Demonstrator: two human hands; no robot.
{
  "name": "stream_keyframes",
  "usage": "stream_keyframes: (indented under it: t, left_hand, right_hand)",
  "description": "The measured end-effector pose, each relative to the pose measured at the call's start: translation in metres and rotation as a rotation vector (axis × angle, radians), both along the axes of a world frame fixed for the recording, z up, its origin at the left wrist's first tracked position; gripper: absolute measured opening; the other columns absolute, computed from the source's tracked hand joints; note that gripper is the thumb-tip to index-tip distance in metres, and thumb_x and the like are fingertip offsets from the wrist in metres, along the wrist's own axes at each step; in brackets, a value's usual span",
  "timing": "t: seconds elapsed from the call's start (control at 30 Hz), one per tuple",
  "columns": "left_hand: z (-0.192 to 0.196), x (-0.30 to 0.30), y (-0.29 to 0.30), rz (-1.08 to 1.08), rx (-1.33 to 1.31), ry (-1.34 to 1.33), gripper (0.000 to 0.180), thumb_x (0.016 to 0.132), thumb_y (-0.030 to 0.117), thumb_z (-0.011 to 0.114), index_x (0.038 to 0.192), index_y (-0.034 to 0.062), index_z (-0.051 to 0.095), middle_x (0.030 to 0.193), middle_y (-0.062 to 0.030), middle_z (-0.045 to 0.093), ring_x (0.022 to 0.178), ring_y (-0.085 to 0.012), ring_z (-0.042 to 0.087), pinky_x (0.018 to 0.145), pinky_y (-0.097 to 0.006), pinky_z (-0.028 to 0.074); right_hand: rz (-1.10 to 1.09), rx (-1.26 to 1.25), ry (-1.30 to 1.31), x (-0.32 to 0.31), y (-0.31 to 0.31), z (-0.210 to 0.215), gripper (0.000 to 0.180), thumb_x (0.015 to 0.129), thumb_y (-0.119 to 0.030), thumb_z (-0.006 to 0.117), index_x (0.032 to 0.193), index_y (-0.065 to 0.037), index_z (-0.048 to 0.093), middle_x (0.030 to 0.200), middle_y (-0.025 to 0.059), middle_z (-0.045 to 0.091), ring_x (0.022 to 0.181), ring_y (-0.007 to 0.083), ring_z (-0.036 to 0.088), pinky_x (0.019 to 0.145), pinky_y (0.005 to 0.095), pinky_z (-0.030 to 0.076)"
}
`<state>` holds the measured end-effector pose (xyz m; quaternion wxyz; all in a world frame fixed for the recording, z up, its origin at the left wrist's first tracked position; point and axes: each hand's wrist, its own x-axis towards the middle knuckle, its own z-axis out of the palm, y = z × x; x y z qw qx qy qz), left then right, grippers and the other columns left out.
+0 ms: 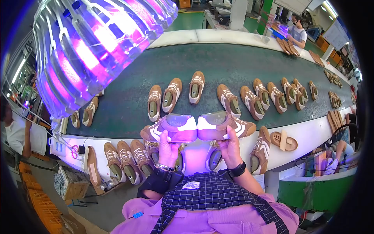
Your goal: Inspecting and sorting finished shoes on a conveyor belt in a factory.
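My left hand [169,150] grips a brown sneaker [156,130] with white stripes and a white heel patch. In my right hand [230,149] is a matching sneaker [242,128]. Both are raised over the near edge of the bench, heels facing each other and toes pointing outward. A dark green shoe last [178,120] fills the left one, and another last [215,119] the right one. Purple light falls on the shoes and my hands. Below them, more sneakers stand on the white ledge, partly hidden by my hands.
A large glowing purple lamp [97,50] hangs at the upper left. Across the green conveyor belt [136,66] stand several brown sneakers [196,87]. On the near white ledge [306,143] lie more sneakers [260,151] and a tan sandal [283,141]. A co-worker [298,33] is at the far right.
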<state>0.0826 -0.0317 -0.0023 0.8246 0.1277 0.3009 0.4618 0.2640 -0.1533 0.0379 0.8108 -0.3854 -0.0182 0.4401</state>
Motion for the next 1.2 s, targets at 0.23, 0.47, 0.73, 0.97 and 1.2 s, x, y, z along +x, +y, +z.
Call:
stream_keyframes:
  t: [0.23,0.47,0.73,0.97,1.2]
  left_hand:
    - [0.001,0.001,0.001,0.001,-0.011,0.002,0.042,0.086,0.033,0.057,0.120,0.0094,0.047,0.113,-0.0061,0.057,0.099,-0.0194,0.058,0.076,-0.035,0.053]
    - [-0.003,-0.010,-0.001,-0.021,0.051,0.041,0.038,0.088,0.030,0.054,0.119,0.0095,0.047,0.114,-0.0057,0.056,0.101,-0.0193,0.058,0.080,-0.035,0.053]
    - [0.009,-0.022,-0.007,0.032,0.244,0.115,0.043,0.086,0.025,0.057,0.123,0.0071,0.045,0.114,-0.0046,0.055,0.106,-0.0195,0.055,0.090,-0.038,0.048]
    - [0.023,-0.030,-0.006,0.029,0.125,-0.042,0.037,0.088,0.024,0.053,0.120,0.0048,0.048,0.113,-0.0062,0.056,0.106,-0.0199,0.054,0.095,-0.036,0.042]
    - [-0.015,-0.073,0.103,-0.077,0.158,-0.260,0.046,0.093,0.035,0.039,0.123,0.0013,0.047,0.114,-0.0118,0.059,0.101,-0.0275,0.059,0.092,-0.040,0.045]
  right_hand:
    - [0.002,0.000,0.017,0.001,0.002,-0.003,0.035,0.088,-0.024,0.059,0.117,-0.007,0.050,0.110,0.0062,0.060,0.100,0.0182,0.057,0.088,0.0363,0.046]
    - [0.060,-0.018,-0.056,0.000,-0.001,-0.007,0.037,0.089,-0.027,0.055,0.120,-0.007,0.048,0.112,0.0080,0.059,0.102,0.0185,0.057,0.088,0.0364,0.046]
    - [0.099,0.041,-0.170,0.009,-0.010,0.005,0.040,0.086,-0.014,0.058,0.122,-0.002,0.045,0.112,0.0087,0.057,0.100,0.0189,0.058,0.088,0.0355,0.048]
    - [0.208,0.050,-0.131,0.004,0.003,0.004,0.041,0.087,-0.018,0.057,0.123,-0.002,0.045,0.114,0.0085,0.056,0.102,0.0198,0.057,0.090,0.0356,0.046]
    - [0.333,-0.050,0.044,-0.003,0.012,-0.037,0.055,0.088,-0.041,0.046,0.128,-0.003,0.043,0.117,0.0158,0.056,0.101,0.0296,0.058,0.087,0.0436,0.049]
